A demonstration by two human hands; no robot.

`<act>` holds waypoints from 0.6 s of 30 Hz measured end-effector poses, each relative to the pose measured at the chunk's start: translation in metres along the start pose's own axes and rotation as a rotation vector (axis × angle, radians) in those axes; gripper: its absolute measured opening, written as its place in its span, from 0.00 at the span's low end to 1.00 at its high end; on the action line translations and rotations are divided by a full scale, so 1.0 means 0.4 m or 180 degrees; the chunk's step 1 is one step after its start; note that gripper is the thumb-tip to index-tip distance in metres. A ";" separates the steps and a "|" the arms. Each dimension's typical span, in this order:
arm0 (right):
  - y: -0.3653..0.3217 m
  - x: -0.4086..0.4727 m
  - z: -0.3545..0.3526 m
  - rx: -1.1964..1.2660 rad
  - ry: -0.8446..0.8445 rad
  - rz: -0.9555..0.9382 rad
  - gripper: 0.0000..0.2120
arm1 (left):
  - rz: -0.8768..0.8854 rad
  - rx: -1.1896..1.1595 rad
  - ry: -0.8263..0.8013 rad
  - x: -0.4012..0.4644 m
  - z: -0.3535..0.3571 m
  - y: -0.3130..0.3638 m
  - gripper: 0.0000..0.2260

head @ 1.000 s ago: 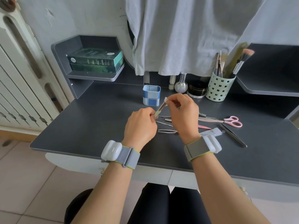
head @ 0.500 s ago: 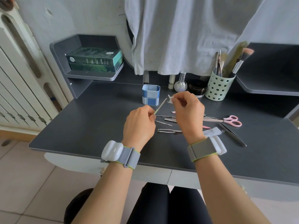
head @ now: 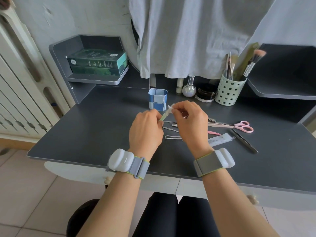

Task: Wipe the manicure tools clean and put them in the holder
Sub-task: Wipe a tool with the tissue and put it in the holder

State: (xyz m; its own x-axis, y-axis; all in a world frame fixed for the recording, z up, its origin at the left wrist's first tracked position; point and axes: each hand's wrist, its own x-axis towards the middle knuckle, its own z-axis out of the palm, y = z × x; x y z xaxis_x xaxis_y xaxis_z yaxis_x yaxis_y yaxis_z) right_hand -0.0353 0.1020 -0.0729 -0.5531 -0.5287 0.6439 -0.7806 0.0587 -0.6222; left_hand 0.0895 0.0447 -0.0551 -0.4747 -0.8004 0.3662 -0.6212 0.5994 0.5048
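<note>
My left hand (head: 146, 130) pinches the lower end of a thin pale-green metal tool (head: 164, 116), held slanted above the desk. My right hand (head: 191, 122) grips a small white wipe (head: 171, 106) wrapped around the tool's upper end. Just behind stands the blue-and-white checked holder (head: 157, 99), its top open. Several more tools lie on the dark desk (head: 95, 130): silver tweezers (head: 172, 137), a thin silver pusher (head: 169, 129), pink scissors (head: 242, 126), a pink stick (head: 213, 133), black tweezers (head: 244, 141).
A green perforated cup (head: 228, 92) with brushes, a round bottle (head: 189, 89) and a black jar (head: 206, 94) stand at the back right. A white sachet (head: 220, 139) lies near my right wrist. Green boxes (head: 97, 63) sit on the left shelf. A radiator is at far left.
My right hand, with the wipe, slid up off the tool's end, then came back down onto its upper part. My left hand has kept hold of the tool throughout.
</note>
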 end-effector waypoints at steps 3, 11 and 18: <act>0.002 -0.012 0.013 -0.0009 -0.0117 -0.0138 0.02 | 0.0109 0.0133 0.0080 -0.005 -0.002 0.006 0.06; 0.005 -0.026 0.024 -0.0158 -0.0246 -0.0367 0.03 | 0.0245 0.0394 0.0117 -0.013 -0.006 0.008 0.08; 0.008 -0.024 0.024 -0.0203 -0.0184 -0.0394 0.03 | 0.0305 0.0436 0.0105 -0.017 -0.008 0.010 0.07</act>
State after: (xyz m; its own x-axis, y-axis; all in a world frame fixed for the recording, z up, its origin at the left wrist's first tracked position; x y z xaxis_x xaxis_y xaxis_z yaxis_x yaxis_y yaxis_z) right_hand -0.0298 0.0993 -0.0853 -0.4351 -0.5831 0.6861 -0.8597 0.0427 -0.5090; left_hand 0.0922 0.0525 -0.0529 -0.5165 -0.7381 0.4342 -0.6544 0.6672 0.3558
